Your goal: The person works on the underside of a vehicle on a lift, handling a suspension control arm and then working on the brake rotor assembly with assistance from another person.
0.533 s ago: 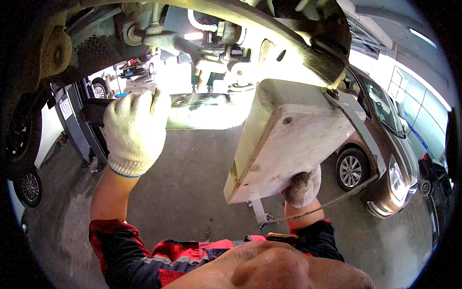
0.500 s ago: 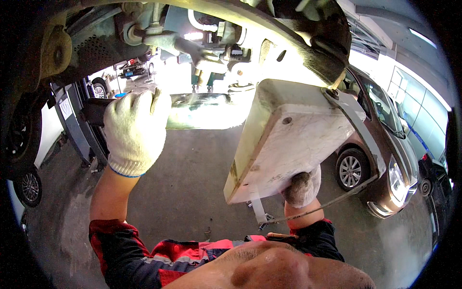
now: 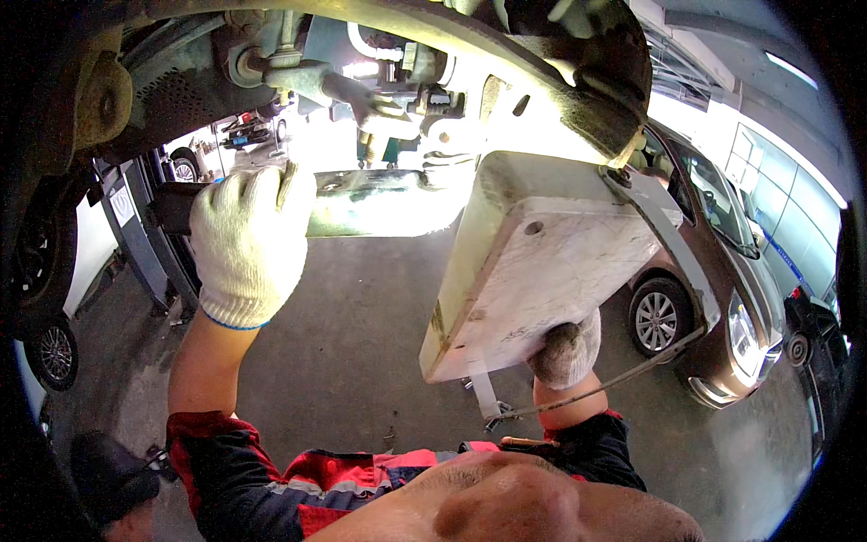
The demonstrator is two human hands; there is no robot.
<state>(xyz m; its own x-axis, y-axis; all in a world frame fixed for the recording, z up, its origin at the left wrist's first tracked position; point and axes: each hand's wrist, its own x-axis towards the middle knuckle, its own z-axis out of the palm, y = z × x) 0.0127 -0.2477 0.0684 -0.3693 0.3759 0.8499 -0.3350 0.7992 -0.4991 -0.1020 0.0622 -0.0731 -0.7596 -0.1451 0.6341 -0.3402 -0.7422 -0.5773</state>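
Observation:
My left hand (image 3: 248, 244), in a white knit glove, is raised with its fingers curled closed. It lies across a brightly lit horizontal metal bar (image 3: 366, 203) under a raised car; whatever the fingers close on is hidden. My right hand (image 3: 569, 354), in a soiled glove, holds a flat, white, boxy work lamp (image 3: 551, 262) from below, its fingers partly hidden. The lamp is tilted, with a metal bracket (image 3: 673, 235) along its side. Strong light falls on the car's underside, where a suspension joint (image 3: 366, 104) with a threaded bolt hangs above the bar.
A curved panel edge (image 3: 433, 27) of the raised car spans overhead. To the right stands a brown car (image 3: 700, 262). A lift post (image 3: 135, 226) and wheel (image 3: 56, 352) are at left, above the grey floor (image 3: 361, 334). Another person's dark head (image 3: 108, 474) shows lower left.
Another person's head has come into view at the lower left. My left hand has shifted slightly left in the picture; the lamp stays in my right hand.

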